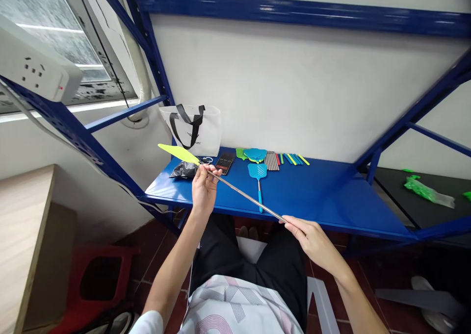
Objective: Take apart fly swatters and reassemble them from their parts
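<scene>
One held rod (pixel 237 189), white bag (pixel 211 132), contents hidden

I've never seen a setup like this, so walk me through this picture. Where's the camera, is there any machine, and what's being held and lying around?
No robot here, just a seated person using two bare hands. There is one picture, from a camera worn on that person's head, looking forward and down, so you see their own arms and lap.

The left hand holds a thin metal rod close to its yellow-green flat head; the right hand grips the rod towards its other end.

On the blue table lie a blue swatter, flat blue and green pieces, a row of rods, short coloured sticks, a phone and a black plastic bag. A white bag with black handles stands at the back left.
</scene>
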`<state>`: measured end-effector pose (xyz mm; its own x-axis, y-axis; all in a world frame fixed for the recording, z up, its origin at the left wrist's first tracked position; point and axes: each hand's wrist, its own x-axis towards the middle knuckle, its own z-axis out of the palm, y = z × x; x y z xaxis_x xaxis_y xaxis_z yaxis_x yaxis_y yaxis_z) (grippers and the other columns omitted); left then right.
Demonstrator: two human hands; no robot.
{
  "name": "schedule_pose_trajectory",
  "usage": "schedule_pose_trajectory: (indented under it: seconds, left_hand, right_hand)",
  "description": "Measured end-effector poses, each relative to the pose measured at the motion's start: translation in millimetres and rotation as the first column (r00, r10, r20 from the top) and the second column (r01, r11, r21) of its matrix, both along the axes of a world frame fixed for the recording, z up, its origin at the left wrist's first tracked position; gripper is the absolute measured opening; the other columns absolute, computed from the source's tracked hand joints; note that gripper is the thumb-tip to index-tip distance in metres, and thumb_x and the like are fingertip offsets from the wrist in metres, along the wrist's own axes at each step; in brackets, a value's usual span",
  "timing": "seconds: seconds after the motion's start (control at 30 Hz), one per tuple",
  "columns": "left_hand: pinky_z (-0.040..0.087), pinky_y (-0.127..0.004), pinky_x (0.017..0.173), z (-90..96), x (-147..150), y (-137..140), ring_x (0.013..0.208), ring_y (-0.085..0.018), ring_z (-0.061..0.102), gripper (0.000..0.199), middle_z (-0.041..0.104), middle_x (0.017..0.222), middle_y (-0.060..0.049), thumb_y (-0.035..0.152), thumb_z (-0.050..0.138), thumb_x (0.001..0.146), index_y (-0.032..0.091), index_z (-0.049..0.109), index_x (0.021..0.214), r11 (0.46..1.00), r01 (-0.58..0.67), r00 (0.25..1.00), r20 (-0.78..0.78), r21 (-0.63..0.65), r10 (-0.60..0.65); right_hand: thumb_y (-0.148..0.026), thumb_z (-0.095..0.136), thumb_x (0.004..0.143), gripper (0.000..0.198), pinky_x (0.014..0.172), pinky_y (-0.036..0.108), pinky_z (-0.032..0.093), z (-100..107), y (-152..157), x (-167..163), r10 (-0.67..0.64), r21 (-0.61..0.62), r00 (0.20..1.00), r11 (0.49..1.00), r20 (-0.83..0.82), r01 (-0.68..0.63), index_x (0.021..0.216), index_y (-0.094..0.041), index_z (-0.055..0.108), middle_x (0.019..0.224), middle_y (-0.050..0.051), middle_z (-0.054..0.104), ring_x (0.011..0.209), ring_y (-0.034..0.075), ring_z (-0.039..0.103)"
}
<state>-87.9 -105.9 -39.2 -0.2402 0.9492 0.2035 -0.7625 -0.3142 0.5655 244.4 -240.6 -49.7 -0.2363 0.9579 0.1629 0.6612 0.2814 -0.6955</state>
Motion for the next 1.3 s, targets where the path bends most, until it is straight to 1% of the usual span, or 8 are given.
schedule_pose_trajectory:
  seconds: [0.2,0.47,0.67,0.8,0.93,1.03,1.2,1.3]
  left_hand:
    - [0.066,-0.027,0.086,1.9,-7,0,0.078,-0.011,0.071,0.03,0.07,0.088,0.0,0.045,0.087,0.095,0.02,0.072,0.098,1.0,-0.002,0.998,-0.059,-0.029,0.0]
    - [0.065,-0.03,0.087,-9.2,15,0,0.077,-0.012,0.071,0.035,0.07,0.086,0.0,0.05,0.085,0.096,0.02,0.068,0.094,0.998,-0.067,0.994,-0.08,0.018,0.069]
    - [0.067,-0.041,0.092,-18.7,70,-26,0.081,-0.018,0.075,0.047,0.07,0.082,-0.002,0.063,0.082,0.094,0.019,0.066,0.089,0.987,0.161,0.968,-0.195,-0.009,-0.16]
    - [0.066,-0.043,0.095,-21.6,88,-34,0.083,-0.019,0.077,0.048,0.073,0.084,-0.002,0.065,0.081,0.093,0.02,0.066,0.09,0.993,0.114,0.981,-0.155,0.0,-0.113]
    - [0.065,-0.044,0.097,-32.7,102,-44,0.098,-0.027,0.08,0.048,0.079,0.09,-0.008,0.066,0.081,0.092,0.02,0.067,0.087,0.981,0.188,0.953,-0.234,-0.036,-0.191]
    - [0.064,-0.043,0.095,-43.8,107,-48,0.103,-0.029,0.08,0.046,0.083,0.098,-0.011,0.064,0.08,0.094,0.019,0.07,0.088,0.978,0.199,0.938,-0.278,-0.056,-0.207]
    - [0.066,-0.041,0.085,-55.5,84,-39,0.094,-0.028,0.081,0.049,0.083,0.099,-0.012,0.064,0.083,0.091,0.017,0.07,0.093,0.962,0.239,0.924,-0.273,-0.133,-0.268]
    - [0.066,-0.038,0.081,-55.2,64,-24,0.084,-0.022,0.08,0.05,0.081,0.105,-0.01,0.062,0.088,0.088,0.018,0.066,0.097,0.966,0.17,0.96,-0.187,-0.196,-0.207]
  right_hand:
    - [-0.048,0.056,0.111,0.039,0.104,0.046,0.065,-6,8,-2,-0.01,-0.024,0.999,1.0,-0.032,0.01,0.128,-0.026,0.085,0.126,0.007,0.084,0.119,0.032,0.08]
    - [-0.057,0.055,0.111,0.048,0.064,0.033,0.053,-3,20,-24,-0.067,0.066,0.997,0.995,-0.032,0.069,0.087,-0.025,0.082,0.081,0.005,0.08,0.068,0.023,0.069]
    - [-0.054,0.059,0.11,0.041,0.063,0.032,0.052,-5,34,-64,-0.017,0.087,0.993,0.996,-0.119,0.028,0.101,-0.023,0.083,0.078,0.004,0.077,0.065,0.022,0.066]
    - [-0.051,0.058,0.111,0.039,0.076,0.035,0.06,2,46,-78,-0.014,0.117,0.99,0.993,-0.143,0.031,0.101,-0.024,0.085,0.092,0.007,0.084,0.079,0.026,0.076]
    - [-0.048,0.06,0.109,0.036,0.098,0.043,0.064,5,58,-92,-0.019,0.169,0.977,0.984,-0.213,0.056,0.119,-0.026,0.086,0.117,0.01,0.085,0.11,0.035,0.081]
    - [-0.047,0.06,0.109,0.038,0.101,0.045,0.064,4,62,-103,-0.015,0.146,0.961,0.988,-0.275,0.057,0.127,-0.025,0.085,0.124,0.012,0.084,0.116,0.035,0.08]
    - [-0.048,0.061,0.109,0.046,0.112,0.047,0.059,-2,55,-99,0.061,0.025,0.976,0.998,-0.207,-0.057,0.148,-0.028,0.073,0.143,0.01,0.076,0.133,0.034,0.073]
    - [-0.054,0.062,0.109,0.052,0.103,0.041,0.063,-10,51,-87,0.084,-0.054,0.981,0.994,-0.173,-0.095,0.155,-0.032,0.066,0.14,0.008,0.077,0.122,0.029,0.077]
